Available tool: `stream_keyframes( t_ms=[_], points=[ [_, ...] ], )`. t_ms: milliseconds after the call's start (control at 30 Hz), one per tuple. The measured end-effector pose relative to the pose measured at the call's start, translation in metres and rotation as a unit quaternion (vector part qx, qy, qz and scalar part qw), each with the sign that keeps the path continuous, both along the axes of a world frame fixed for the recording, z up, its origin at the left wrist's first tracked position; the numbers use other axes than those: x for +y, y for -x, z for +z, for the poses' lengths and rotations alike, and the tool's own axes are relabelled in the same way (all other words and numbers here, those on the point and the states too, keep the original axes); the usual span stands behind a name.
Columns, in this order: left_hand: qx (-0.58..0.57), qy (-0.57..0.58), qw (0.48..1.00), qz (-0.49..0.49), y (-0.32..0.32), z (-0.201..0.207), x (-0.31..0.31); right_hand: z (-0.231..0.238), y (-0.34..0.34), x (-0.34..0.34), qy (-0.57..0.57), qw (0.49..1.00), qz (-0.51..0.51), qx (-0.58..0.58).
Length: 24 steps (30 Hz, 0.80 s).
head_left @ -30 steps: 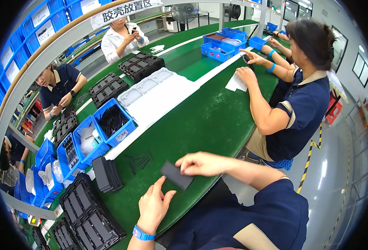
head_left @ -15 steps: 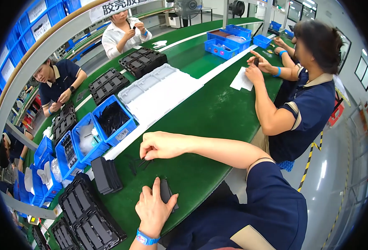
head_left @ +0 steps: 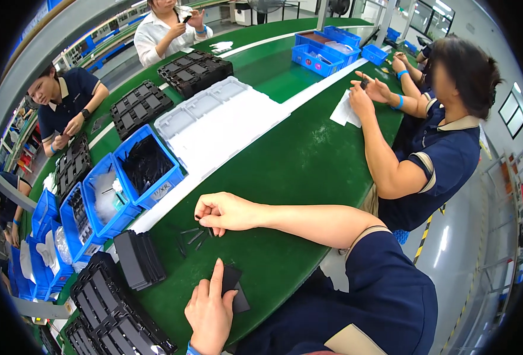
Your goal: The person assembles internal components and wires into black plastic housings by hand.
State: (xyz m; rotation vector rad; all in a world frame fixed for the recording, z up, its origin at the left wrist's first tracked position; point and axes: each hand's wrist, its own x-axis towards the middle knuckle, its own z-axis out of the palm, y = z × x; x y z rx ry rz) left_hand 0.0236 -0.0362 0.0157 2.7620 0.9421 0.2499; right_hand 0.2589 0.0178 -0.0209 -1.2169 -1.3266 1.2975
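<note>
Two flat black rectangular pieces (head_left: 240,300) lie overlapped and fanned on the green table. My left hand (head_left: 209,310) is open, its index finger stretched over the upper one and its thumb at the edge. Farther off, my right hand (head_left: 229,211) is closed in a pinch. A small black piece shows at its fingertips, mostly covered by them. Just under that hand, several thin black strips (head_left: 191,238) lie scattered on the table. A stack of black rectangular pieces (head_left: 137,260) sits left of the strips.
Black slotted trays (head_left: 116,307) stand at the near left. Blue bins (head_left: 147,168), one full of black strips, line the left side beside a white tray (head_left: 214,127). A co-worker (head_left: 436,142) works close by on the right; others (head_left: 69,109) work across the table.
My right hand has shifted slightly left, and the strips beneath it now show more spread out. My left hand has moved down a little, and the flat pieces under it have fanned apart.
</note>
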Motion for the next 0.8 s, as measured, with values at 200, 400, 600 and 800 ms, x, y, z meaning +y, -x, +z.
stream_keyframes(
  t_ms=[200,400,600,800],
  points=[
    [-0.136,0.101,0.984,0.050,-0.003,0.002,0.008,0.007,0.004,-0.001,0.039,0.993,0.025,0.113],
    [-0.216,0.028,0.972,0.086,-0.009,-0.004,0.023,0.022,0.002,-0.015,0.062,0.986,0.023,0.155],
    [-0.224,-0.012,0.968,0.107,-0.005,-0.010,0.026,0.023,0.017,-0.018,0.051,0.993,0.044,0.095],
    [-0.228,-0.027,0.970,0.076,-0.002,-0.016,0.029,0.029,0.026,-0.028,0.023,0.999,0.023,0.009]
  ],
)
